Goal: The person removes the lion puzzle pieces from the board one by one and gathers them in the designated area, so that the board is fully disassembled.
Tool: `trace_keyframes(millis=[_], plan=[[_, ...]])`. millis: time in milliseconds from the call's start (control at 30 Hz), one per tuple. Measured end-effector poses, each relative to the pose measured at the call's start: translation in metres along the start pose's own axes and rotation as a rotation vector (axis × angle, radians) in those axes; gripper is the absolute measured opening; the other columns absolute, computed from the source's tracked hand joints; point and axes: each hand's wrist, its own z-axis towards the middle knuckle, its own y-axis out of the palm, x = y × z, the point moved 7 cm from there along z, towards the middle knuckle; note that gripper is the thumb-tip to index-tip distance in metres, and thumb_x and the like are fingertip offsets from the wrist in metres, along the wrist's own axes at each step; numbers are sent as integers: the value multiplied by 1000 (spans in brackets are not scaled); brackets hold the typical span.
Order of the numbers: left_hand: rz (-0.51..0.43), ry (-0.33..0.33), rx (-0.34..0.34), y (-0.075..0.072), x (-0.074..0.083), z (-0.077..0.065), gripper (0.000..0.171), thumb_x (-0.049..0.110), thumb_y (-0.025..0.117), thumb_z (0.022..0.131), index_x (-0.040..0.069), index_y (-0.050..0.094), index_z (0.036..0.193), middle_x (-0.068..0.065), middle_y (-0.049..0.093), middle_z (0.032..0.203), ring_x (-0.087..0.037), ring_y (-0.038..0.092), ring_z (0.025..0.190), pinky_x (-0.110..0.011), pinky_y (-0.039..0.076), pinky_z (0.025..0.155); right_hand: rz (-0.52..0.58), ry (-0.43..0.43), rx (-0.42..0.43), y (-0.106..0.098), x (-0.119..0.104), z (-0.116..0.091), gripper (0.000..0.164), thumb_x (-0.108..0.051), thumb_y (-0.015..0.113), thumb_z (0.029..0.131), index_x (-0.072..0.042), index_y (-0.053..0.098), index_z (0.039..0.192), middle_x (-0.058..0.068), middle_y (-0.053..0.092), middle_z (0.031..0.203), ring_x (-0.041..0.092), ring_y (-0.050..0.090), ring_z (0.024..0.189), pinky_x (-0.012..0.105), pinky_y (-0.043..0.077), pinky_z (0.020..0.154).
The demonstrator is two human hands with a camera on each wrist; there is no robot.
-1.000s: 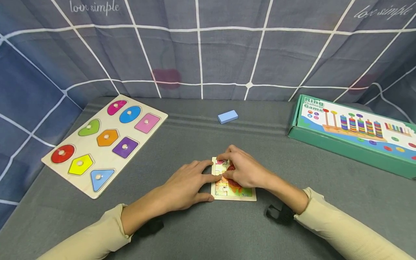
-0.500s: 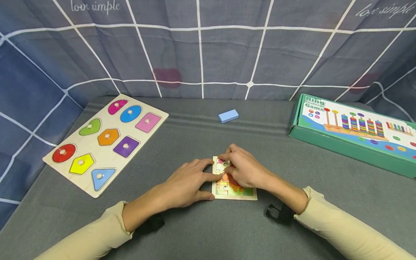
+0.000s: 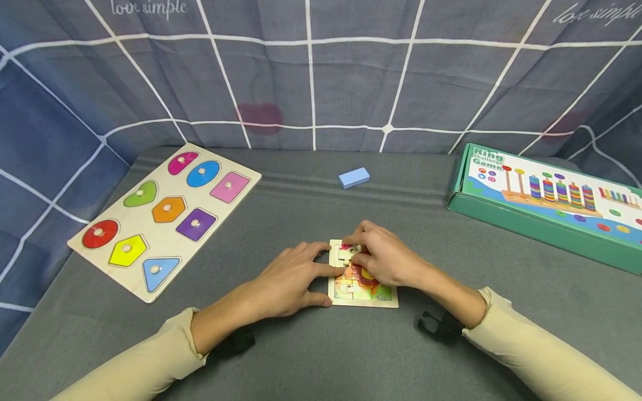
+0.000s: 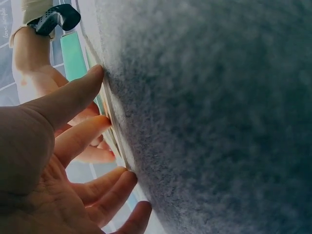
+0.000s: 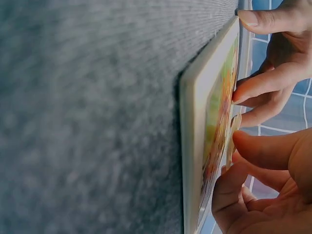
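A small jigsaw puzzle (image 3: pixel 358 294) in a pale wooden frame lies flat in the middle of the grey cloth, with a colourful picture partly covered by the hands. My left hand (image 3: pixel 288 285) is at its left side, fingers spread: thumb and one finger rest along the frame's left edge, while the index finger touches the picture. Over the puzzle's upper right is my right hand (image 3: pixel 388 257). Its thumb and fingers pinch a thin puzzle piece (image 5: pixel 236 122), which stands tilted just above the picture in the right wrist view. The piece's printed face is hidden there.
A wooden shape board (image 3: pixel 164 220) with knobbed coloured pieces lies at the left. Behind the puzzle is a blue block (image 3: pixel 354 177). A green Ring Challenge Game box (image 3: pixel 546 209) stands at the right. A checked cloth (image 3: pixel 351 72) hangs along the back.
My right hand has shifted slightly to the right and pulled back from the picture with the pinched piece, uncovering more of the puzzle. My left hand stays at the frame.
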Motion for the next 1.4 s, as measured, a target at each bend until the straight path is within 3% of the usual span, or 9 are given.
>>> trace_keyframes(millis=[267, 533, 900, 1400], plan=[[-13, 13, 25, -3, 1, 3, 55, 41, 80, 81, 25, 66, 132, -11, 48, 143, -28, 49, 118, -48, 43, 94, 64, -29, 31, -10, 6, -8, 28, 1, 65, 91, 0, 68, 118, 4, 54, 100, 15, 48, 80, 33, 41, 69], [-90, -48, 53, -5, -6, 2, 46, 35, 87, 75, 18, 74, 116, -9, 53, 142, -30, 51, 124, -48, 44, 98, 94, -43, 37, -15, 8, -13, 28, -1, 67, 90, -2, 68, 118, 3, 55, 101, 15, 50, 82, 32, 44, 70], [-95, -57, 44, -3, -6, 1, 46, 35, 86, 76, 17, 73, 116, -9, 51, 145, -29, 49, 127, -49, 42, 101, 125, -32, 77, -23, 18, -26, 29, -1, 67, 91, -3, 67, 120, 5, 53, 106, 16, 48, 83, 32, 44, 70], [-84, -66, 31, -2, -6, 0, 47, 35, 85, 78, 17, 72, 119, -9, 49, 147, -28, 48, 129, -49, 41, 101, 116, -35, 105, -38, 34, -49, 29, -5, 69, 91, -6, 68, 121, -1, 57, 102, 14, 50, 84, 27, 43, 67]])
